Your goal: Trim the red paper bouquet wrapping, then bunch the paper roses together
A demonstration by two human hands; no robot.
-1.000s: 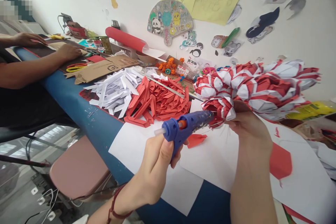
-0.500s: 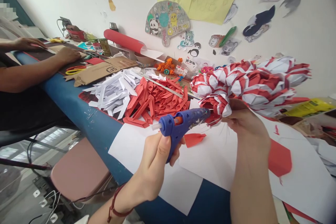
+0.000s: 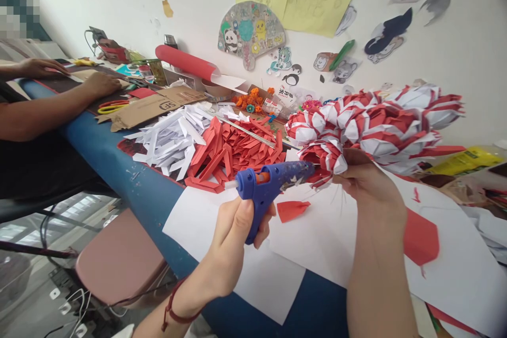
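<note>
My left hand (image 3: 233,243) is closed around the handle of a blue hot glue gun (image 3: 261,187), a white glue stick poking out of its back end. The gun's nozzle points right, at the opening of a red-and-white folded-paper flower (image 3: 324,157); whether it touches cannot be seen. That flower is gripped from behind by my right hand (image 3: 366,179), whose fingertips are partly hidden. More red-and-white paper flowers (image 3: 390,129) cluster above and beyond this hand. Below the nozzle, one red folded paper piece (image 3: 293,211) lies on white paper sheets (image 3: 317,237).
Piles of white paper strips (image 3: 174,134) and red folded strips (image 3: 237,148) lie behind the gun, with thin wires (image 3: 241,129) on top. Cardboard (image 3: 158,108), yellow-handled scissors (image 3: 113,107) and a red paper roll (image 3: 186,62) are farther left. A co-worker's hands (image 3: 99,83) rest at the far left.
The glue gun and my left hand have shifted very slightly left, its back end tipping up a little. The nozzle stays at the flower, and my right hand keeps its hold.
</note>
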